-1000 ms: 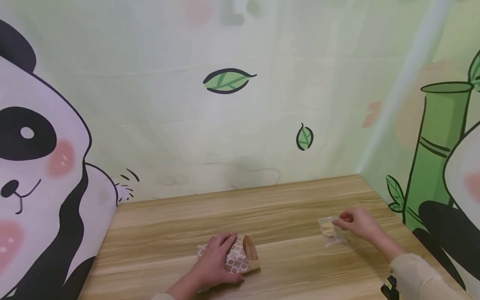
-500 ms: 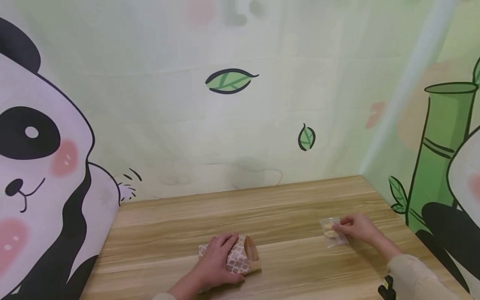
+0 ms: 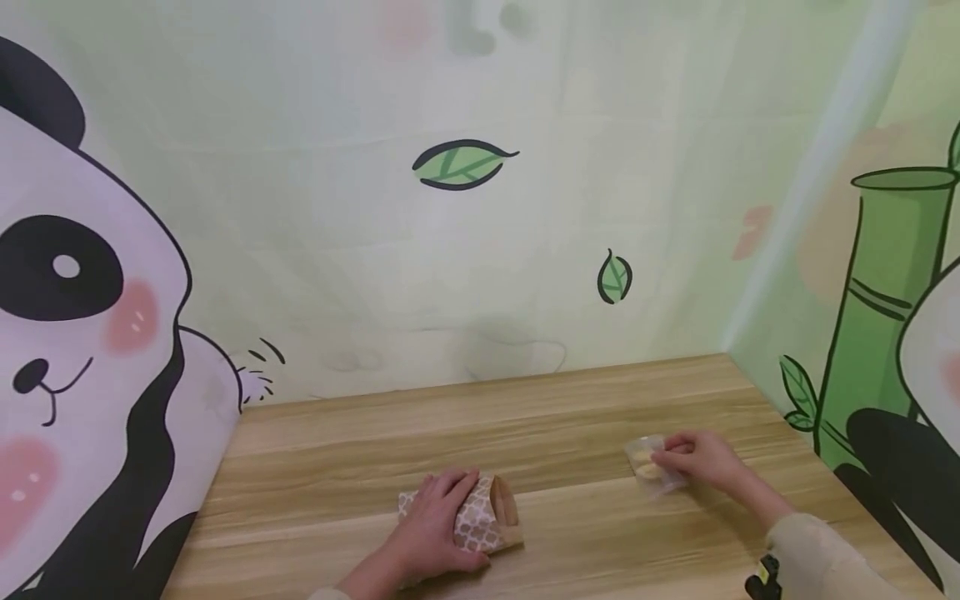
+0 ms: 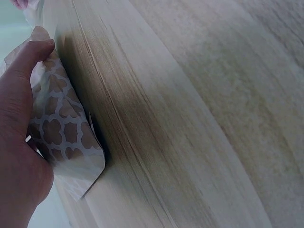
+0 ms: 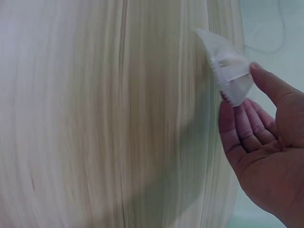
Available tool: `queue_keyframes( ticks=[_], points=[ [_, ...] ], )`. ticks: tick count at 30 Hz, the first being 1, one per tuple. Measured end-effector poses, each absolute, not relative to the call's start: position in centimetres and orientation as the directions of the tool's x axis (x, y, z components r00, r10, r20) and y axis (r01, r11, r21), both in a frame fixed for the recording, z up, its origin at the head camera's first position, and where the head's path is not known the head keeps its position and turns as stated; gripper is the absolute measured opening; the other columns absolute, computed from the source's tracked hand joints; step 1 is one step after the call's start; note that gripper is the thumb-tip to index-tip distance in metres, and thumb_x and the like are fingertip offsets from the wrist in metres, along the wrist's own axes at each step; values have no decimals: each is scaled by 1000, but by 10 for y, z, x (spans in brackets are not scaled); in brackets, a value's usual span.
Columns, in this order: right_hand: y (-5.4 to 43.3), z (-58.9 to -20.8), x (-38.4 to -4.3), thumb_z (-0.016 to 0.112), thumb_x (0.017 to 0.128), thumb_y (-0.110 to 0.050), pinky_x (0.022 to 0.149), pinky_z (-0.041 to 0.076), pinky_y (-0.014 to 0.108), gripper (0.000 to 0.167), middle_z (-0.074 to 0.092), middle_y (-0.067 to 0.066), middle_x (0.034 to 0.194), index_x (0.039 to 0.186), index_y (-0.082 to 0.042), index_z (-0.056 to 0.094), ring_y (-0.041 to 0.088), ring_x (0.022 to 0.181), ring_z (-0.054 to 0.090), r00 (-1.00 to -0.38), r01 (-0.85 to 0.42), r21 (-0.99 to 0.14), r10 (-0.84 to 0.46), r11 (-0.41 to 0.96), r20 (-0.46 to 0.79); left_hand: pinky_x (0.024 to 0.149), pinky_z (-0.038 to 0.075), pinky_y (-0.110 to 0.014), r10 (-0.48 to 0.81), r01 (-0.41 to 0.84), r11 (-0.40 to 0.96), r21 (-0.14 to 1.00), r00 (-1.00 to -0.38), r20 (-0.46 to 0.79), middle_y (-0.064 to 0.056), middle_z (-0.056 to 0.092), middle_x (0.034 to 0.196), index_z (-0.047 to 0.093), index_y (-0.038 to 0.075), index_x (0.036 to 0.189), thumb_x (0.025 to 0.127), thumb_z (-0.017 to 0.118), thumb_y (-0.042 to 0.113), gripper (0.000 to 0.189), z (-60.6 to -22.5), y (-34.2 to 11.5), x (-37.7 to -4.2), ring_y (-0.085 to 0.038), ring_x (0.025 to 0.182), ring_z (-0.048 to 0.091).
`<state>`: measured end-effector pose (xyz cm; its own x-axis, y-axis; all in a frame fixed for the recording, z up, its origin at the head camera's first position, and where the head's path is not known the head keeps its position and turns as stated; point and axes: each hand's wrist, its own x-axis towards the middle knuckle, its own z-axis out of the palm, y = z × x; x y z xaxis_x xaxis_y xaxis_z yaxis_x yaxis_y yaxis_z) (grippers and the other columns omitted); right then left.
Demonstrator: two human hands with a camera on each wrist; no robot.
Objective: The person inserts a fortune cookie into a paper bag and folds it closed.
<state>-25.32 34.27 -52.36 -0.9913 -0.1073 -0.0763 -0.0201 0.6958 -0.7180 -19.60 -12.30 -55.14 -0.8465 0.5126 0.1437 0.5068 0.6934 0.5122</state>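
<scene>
My left hand (image 3: 433, 527) grips a brown paper bag (image 3: 477, 518) with a white lattice print, which lies on its side on the table. The bag's mouth gapes toward the right. In the left wrist view the thumb presses along the patterned side of the bag (image 4: 66, 128). Over to the right, my right hand (image 3: 705, 461) pinches the edge of a small clear packet (image 3: 647, 469) with pale yellow pieces inside. The right wrist view has this packet (image 5: 231, 71) between thumb and fingers, tilted above the wood, with a shadow below.
The wood-grain table (image 3: 337, 450) runs back to a pale green cloth backdrop (image 3: 322, 208) printed with leaves. Panda and bamboo prints (image 3: 873, 308) flank it on both sides. A small black device (image 3: 763, 579) hangs by the right sleeve.
The right fingers have closed on the packet's edge, and the packet has shifted slightly left and tilted up. The left hand and the paper bag stay in place.
</scene>
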Motion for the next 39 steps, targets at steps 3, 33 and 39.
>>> queue_keyframes(
  ticks=[3, 33, 39],
  points=[
    [330, -522, -251, 82, 96, -24, 68, 57, 25, 37, 77, 12, 98, 110, 9, 71, 16, 86, 68, -992, -34, -763, -114, 646, -53, 126, 25, -64, 512, 506, 694, 512, -847, 144, -12, 50, 153, 46, 4, 160, 67, 95, 49, 113, -552, -122, -196, -35, 143, 47],
    [174, -533, -216, 83, 93, -8, 70, 61, 23, 32, 76, 9, 96, 113, 11, 67, 12, 82, 70, -961, -62, -971, -275, 229, -4, 124, 30, -64, 482, 466, 688, 556, -867, 131, -11, 51, 153, 47, 6, 160, 66, 96, 53, 115, -552, -117, -195, -36, 139, 47],
    [164, -541, -209, 84, 91, -6, 71, 60, 22, 31, 75, 9, 95, 111, 9, 66, 14, 82, 71, -969, -35, -981, -246, 192, -14, 121, 36, -62, 476, 471, 697, 541, -868, 143, -11, 52, 151, 48, 6, 159, 64, 96, 52, 115, -551, -117, -194, -32, 135, 49]
  ],
)
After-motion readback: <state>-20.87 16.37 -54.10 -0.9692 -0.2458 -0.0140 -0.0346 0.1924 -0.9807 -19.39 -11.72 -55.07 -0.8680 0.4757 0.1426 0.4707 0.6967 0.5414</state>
